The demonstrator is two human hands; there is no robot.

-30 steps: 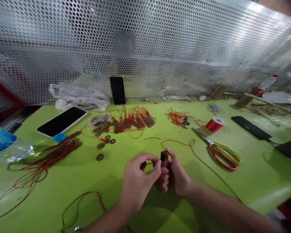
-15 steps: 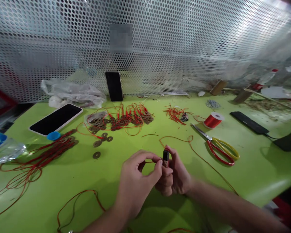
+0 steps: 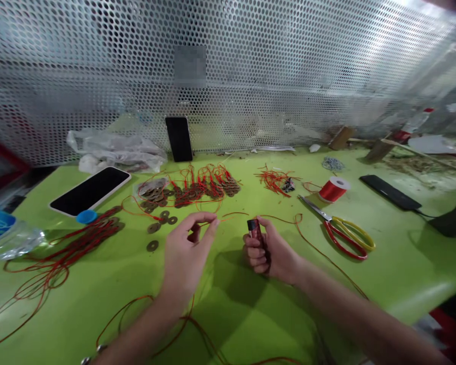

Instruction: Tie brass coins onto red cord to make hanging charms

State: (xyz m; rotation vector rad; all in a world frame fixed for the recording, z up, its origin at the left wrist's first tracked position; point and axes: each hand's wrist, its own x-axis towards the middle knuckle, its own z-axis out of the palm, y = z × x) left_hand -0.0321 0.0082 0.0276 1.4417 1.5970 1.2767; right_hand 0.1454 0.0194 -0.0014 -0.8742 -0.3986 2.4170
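My left hand [image 3: 186,253] is closed in a pinch on a thin red cord, whose fine end [image 3: 225,220] sticks out to the right past the fingertips. Wrapped in the fist of my right hand [image 3: 271,251] is a dark red lighter [image 3: 255,230] with a black top, held upright; I cannot make out a flame. A gap separates the two hands. A length of red cord [image 3: 319,242] runs from near the right thumb across the table. More cord [image 3: 192,319] lies below my left forearm.
Holed coins [image 3: 190,193] with red cords lie behind the hands, several loose coins [image 3: 152,246] in front. Corded coins [image 3: 95,233] are on the left. Right are scissors [image 3: 329,218], a red thread spool [image 3: 332,189] and cord scraps [image 3: 273,181]. Two phones [image 3: 91,190] and a perforated screen [image 3: 228,101] stand beyond.
My left hand has drawn away to the left with the cord, apart from the lighter. My right hand has shifted slightly left and up, still gripping the lighter.
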